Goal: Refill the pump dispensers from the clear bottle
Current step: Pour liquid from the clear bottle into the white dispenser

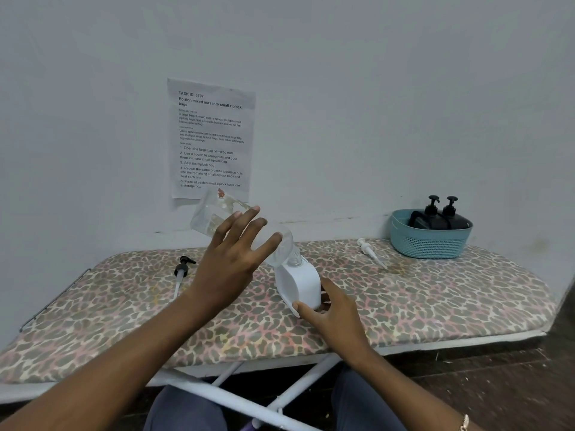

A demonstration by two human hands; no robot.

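My left hand grips the clear bottle, tipped steeply with its neck down into the open mouth of a white dispenser bottle. My right hand holds that white dispenser near its base, tilted on the ironing board. A white pump head lies loose on the board to the right. A black pump head with a white tube lies on the left. Two black pump dispensers stand in a blue basket at the far right.
The leopard-print ironing board stands against a white wall. A printed paper sheet is stuck on the wall behind the clear bottle. White board legs cross below, above my knees and a dark floor.
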